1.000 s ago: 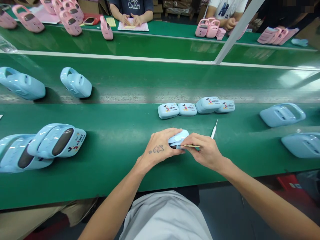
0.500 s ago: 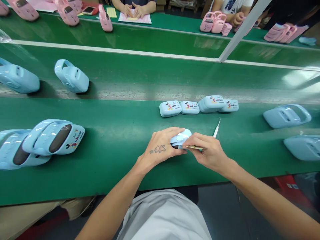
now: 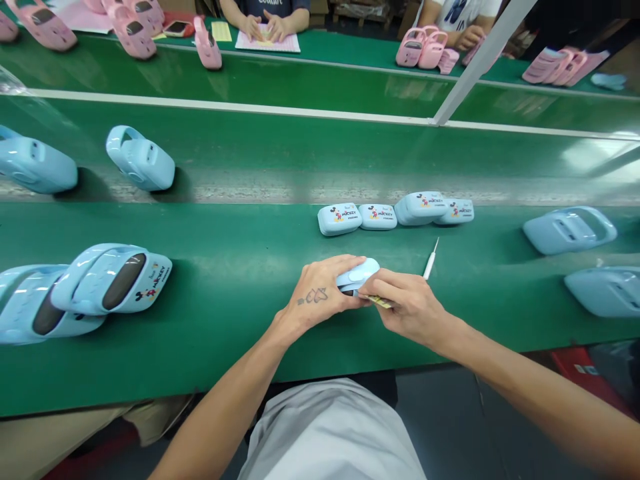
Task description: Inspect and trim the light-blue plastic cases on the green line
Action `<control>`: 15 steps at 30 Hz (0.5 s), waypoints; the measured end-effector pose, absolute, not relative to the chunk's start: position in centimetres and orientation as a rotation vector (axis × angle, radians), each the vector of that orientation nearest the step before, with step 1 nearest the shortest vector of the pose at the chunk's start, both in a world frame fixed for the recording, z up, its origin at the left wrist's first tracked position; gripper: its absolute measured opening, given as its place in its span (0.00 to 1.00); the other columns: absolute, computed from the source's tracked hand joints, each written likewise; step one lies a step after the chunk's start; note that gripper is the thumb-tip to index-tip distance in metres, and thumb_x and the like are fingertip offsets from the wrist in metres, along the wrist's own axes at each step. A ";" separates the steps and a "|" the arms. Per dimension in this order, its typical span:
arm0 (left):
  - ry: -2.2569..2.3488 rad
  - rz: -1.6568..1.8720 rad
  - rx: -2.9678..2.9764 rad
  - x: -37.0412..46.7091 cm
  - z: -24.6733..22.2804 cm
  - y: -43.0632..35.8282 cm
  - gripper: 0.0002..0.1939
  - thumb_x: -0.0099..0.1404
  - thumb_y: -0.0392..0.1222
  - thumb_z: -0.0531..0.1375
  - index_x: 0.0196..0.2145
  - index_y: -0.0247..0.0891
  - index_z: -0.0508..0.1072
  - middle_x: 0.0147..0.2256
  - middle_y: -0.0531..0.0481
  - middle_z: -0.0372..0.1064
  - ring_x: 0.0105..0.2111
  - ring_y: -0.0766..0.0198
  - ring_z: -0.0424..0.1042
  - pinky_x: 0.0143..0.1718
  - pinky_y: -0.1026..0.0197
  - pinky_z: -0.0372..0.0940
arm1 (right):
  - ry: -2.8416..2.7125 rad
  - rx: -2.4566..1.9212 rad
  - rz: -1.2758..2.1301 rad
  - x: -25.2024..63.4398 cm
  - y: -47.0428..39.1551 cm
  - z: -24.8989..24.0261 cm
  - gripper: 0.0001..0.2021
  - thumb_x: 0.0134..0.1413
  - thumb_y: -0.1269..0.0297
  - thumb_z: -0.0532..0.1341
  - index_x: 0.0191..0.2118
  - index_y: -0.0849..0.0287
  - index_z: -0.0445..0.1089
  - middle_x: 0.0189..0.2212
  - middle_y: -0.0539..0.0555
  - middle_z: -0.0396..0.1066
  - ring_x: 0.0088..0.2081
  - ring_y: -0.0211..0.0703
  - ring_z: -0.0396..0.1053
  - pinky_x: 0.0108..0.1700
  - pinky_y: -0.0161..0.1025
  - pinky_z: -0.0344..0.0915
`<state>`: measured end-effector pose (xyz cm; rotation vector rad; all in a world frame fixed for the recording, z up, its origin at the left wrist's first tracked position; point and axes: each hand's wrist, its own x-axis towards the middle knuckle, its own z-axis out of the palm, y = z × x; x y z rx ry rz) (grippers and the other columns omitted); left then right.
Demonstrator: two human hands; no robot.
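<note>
My left hand [image 3: 320,290] is wrapped round a small light-blue case [image 3: 361,272] just above the green table, its dark opening facing me. My right hand [image 3: 410,300] pinches a thin yellowish strip [image 3: 380,302], with the fingertips against the right side of the case. Behind my right hand lies a white pen-like tool [image 3: 431,259] with a thin metal tip. Farther back, several blue cases with printed lids [image 3: 379,217] sit in a row, touching or overlapping.
Blue handled cases lie at left [image 3: 113,279] and at right [image 3: 570,231]. More stand on the strip behind [image 3: 141,159]. Beyond a white rail [image 3: 225,105], a far bench holds pink cases [image 3: 207,43] and two people's hands. A slanted metal post [image 3: 483,63] rises at upper right.
The yellowish strip has tilted, its right end now lower. Both hands and the case have shifted very slightly left in view.
</note>
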<state>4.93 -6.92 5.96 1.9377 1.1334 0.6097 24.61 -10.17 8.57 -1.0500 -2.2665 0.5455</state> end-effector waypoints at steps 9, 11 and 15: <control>1.176 0.558 1.985 4.6 6.5 -6.5 0.36 0.52 0.51 0.74 0.58 0.47 0.74 0.58 0.49 0.74 0.57 0.50 0.73 0.62 0.51 0.64 | -1.479 -1.738 0.962 32.4 -8.5 3.3 0.20 0.53 0.59 0.69 0.49 0.58 0.65 0.21 0.46 0.74 0.19 0.44 0.73 0.24 0.38 0.71; 1.201 0.544 1.970 4.5 6.7 -6.5 0.36 0.52 0.51 0.74 0.58 0.48 0.74 0.58 0.50 0.74 0.57 0.50 0.74 0.62 0.50 0.64 | -1.601 -1.901 0.833 33.3 -8.3 2.2 0.25 0.52 0.60 0.69 0.54 0.60 0.65 0.23 0.49 0.76 0.22 0.48 0.75 0.27 0.42 0.73; 1.226 0.505 1.939 4.7 7.3 -6.3 0.35 0.51 0.51 0.74 0.57 0.49 0.74 0.58 0.49 0.74 0.56 0.49 0.74 0.61 0.49 0.65 | -1.886 -1.708 0.470 31.6 -9.0 3.4 0.41 0.49 0.60 0.72 0.67 0.57 0.59 0.55 0.67 0.73 0.54 0.63 0.74 0.51 0.59 0.73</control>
